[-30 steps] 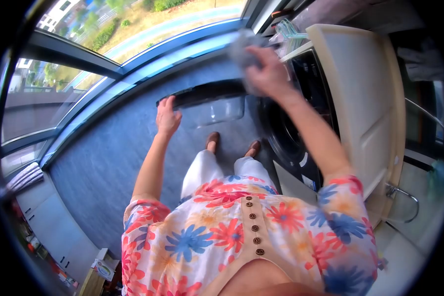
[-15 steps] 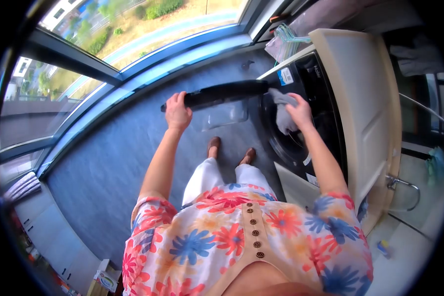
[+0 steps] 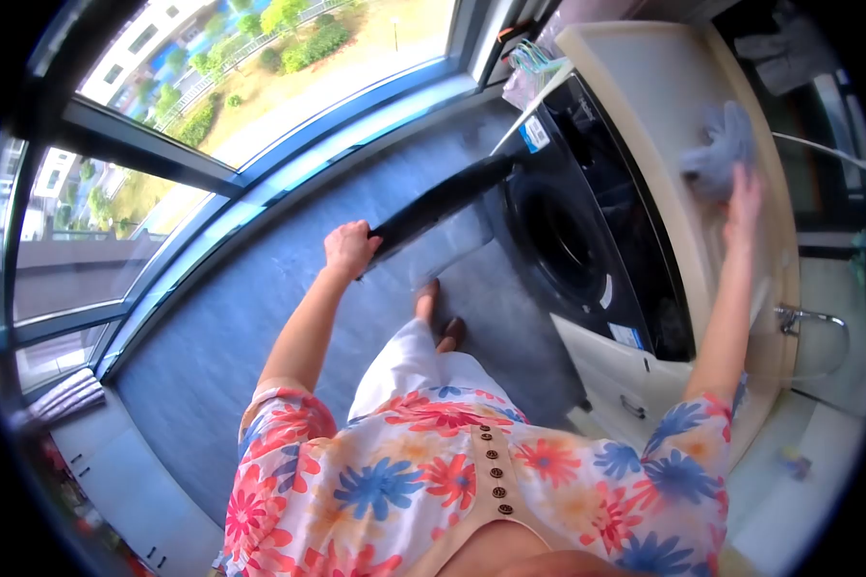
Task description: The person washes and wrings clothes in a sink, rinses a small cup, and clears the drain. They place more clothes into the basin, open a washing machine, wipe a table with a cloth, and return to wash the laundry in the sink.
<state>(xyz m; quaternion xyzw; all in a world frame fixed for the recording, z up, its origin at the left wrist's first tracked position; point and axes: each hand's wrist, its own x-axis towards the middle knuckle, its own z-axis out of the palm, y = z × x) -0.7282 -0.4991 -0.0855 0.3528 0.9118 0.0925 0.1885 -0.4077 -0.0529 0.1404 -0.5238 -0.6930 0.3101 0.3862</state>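
My left hand [image 3: 349, 250] is closed around the free edge of the round black washing machine door [image 3: 443, 207], which is swung wide away from the machine. Over the beige countertop, my right hand [image 3: 743, 207] has a crumpled grey cloth [image 3: 722, 154] at its fingertips. The fingers are partly blurred, and the cloth spreads out beyond them. Between my hands is the black front-loading washing machine [image 3: 630, 231], its round opening [image 3: 553, 231] uncovered and dark inside.
The beige countertop [image 3: 635, 58] runs above the machine, with a tap [image 3: 813, 317] and sink area at the right. Hangers [image 3: 534, 62] hang near the window corner. White drawers [image 3: 606, 375] adjoin the machine. Windows [image 3: 260, 96] line the left, and a low cabinet [image 3: 125, 462] stands lower left.
My right hand has carried the grey cloth from the machine's opening up and right to the countertop. My left hand still grips the door, and its held edge now sits lower in view.
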